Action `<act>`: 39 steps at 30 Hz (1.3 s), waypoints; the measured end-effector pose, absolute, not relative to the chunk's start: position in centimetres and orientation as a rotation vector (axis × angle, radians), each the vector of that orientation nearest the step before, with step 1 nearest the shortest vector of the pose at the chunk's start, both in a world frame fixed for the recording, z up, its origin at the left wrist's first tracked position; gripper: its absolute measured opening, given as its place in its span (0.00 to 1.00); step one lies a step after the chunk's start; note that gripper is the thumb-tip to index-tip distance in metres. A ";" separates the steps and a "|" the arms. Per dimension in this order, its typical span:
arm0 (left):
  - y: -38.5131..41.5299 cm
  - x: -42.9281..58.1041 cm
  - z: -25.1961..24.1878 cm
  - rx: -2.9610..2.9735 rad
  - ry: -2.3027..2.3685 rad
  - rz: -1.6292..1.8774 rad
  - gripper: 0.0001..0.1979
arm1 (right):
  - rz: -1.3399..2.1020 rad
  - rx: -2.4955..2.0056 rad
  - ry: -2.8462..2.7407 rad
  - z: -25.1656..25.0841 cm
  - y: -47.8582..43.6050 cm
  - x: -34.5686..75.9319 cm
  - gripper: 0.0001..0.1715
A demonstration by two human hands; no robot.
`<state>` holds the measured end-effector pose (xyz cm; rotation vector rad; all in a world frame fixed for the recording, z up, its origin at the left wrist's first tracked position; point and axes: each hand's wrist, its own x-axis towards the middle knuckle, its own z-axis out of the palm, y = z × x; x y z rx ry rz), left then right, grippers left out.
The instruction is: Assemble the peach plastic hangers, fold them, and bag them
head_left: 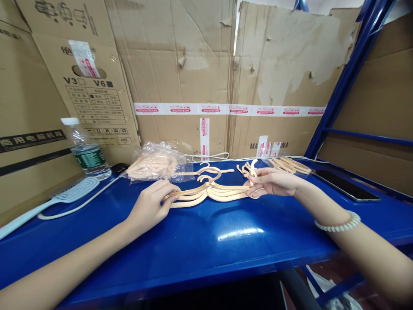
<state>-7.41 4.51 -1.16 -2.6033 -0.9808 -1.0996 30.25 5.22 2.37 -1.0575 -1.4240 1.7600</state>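
Note:
A few peach plastic hangers (193, 196) lie stacked at the middle of the blue shelf, their hooks toward the back. My left hand (155, 200) is closed on the left end of the top hanger, thumb and fingers pinching it. At the other end, my right hand (269, 183) has a loose curved hanger hook (254, 170) between its fingers, close to the hanger's right tip. Its fingertips partly hide that tip. Several more loose hooks (244, 169) lie just behind my right hand. Behind the stack is another hanger piece (227, 171).
A clear plastic bag (155, 161) of peach pieces sits behind my left hand. Farther left are a water bottle (87, 148) and a pale hairbrush (75, 191). To the right lie bagged peach bars (288, 165) and a dark phone (346, 184). Cardboard (180, 77) walls the back.

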 end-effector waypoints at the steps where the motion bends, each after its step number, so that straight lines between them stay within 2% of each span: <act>1: 4.5 -7.4 -1.1 -2.598 -0.980 -1.097 0.06 | 1.757 -1.057 -1.424 2.3 5.2 30.2 0.13; 14: 4.4 -7.2 -1.0 -2.548 -0.944 -1.103 0.07 | 1.726 -1.090 -1.436 1.8 5.5 29.9 0.14; 26: 3.9 -7.2 -0.9 -2.560 -0.936 -1.103 0.08 | 1.225 -1.181 -1.412 0.9 4.8 27.5 0.18; 39: 3.6 -7.1 -0.9 -2.596 -0.950 -1.122 0.08 | 0.993 -1.156 -1.417 1.4 4.3 26.8 0.21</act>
